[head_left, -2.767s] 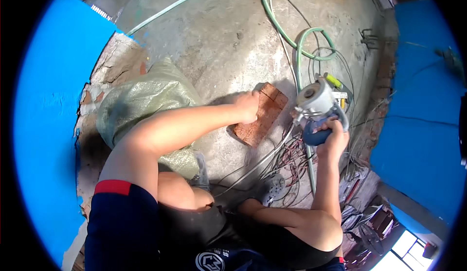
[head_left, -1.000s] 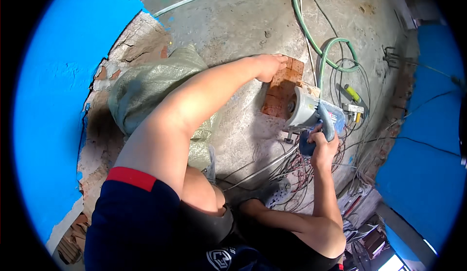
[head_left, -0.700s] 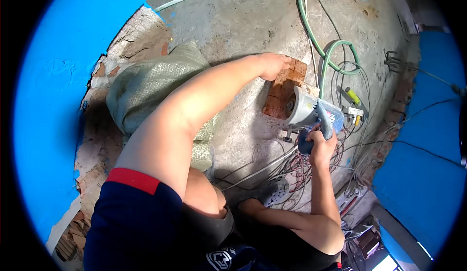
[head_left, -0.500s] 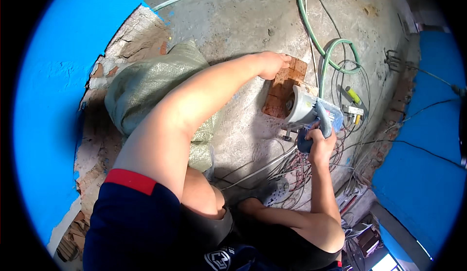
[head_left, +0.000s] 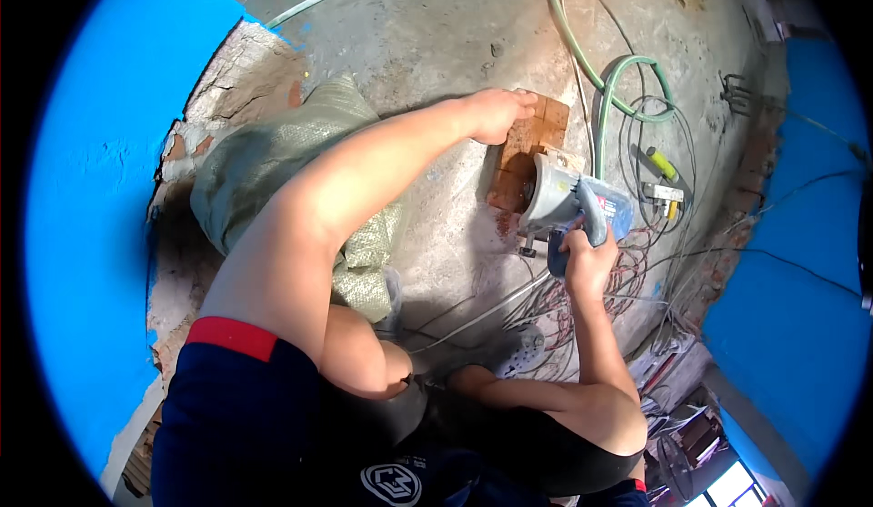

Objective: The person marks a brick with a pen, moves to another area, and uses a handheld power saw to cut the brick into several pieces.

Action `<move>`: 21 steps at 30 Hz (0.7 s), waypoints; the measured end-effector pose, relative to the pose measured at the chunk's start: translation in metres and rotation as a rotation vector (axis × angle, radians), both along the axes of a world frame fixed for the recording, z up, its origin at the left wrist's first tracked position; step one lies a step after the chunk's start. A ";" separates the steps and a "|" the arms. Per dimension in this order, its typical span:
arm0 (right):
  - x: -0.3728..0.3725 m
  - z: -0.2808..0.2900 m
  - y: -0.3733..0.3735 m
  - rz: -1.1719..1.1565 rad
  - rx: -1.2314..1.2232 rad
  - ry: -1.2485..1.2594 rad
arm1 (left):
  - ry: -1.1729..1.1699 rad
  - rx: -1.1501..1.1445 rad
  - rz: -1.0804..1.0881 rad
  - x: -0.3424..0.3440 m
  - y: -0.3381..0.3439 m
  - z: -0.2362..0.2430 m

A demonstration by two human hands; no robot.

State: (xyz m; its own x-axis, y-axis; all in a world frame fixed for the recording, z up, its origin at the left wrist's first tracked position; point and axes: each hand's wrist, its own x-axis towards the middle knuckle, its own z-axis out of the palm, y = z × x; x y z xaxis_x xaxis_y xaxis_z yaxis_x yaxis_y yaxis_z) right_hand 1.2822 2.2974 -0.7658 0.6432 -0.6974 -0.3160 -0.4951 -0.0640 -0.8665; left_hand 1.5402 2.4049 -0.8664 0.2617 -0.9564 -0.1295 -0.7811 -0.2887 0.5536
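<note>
My left hand (head_left: 499, 116) reaches across to the far end of a reddish-brown slab (head_left: 550, 121), its fingers closed over the slab's left edge. Lines run across the slab, which lies on the floor; whether it is brick or wood I cannot tell. My right hand (head_left: 589, 261) is wrapped around the dark rear handle of a blue and grey handheld power saw (head_left: 556, 200). The saw's rounded grey guard sits over the slab's near right part. Its blade is hidden, and I cannot tell whether it is running. Reddish dust (head_left: 506, 225) lies beside the slab's near end.
A green woven sack (head_left: 273, 157) slumps at my left against the broken base of a blue wall (head_left: 91, 170). A green hose (head_left: 607, 98) loops beyond the saw. Tangled cables (head_left: 627, 275), a power strip (head_left: 662, 194) and a yellow-green tool handle (head_left: 662, 163) lie at the right.
The whole view has shifted slightly. Both hands, the saw and the slab keep nearly the same places relative to each other.
</note>
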 end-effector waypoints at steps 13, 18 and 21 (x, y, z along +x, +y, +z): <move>-0.010 0.014 -0.012 -0.016 0.064 -0.108 | 0.008 0.101 -0.003 0.003 -0.002 0.007; -0.031 0.039 -0.030 -0.110 0.077 -0.209 | -0.084 0.158 -0.058 0.003 -0.012 0.016; -0.038 0.055 -0.028 -0.149 0.100 -0.216 | -0.371 0.271 -0.176 -0.003 -0.018 0.037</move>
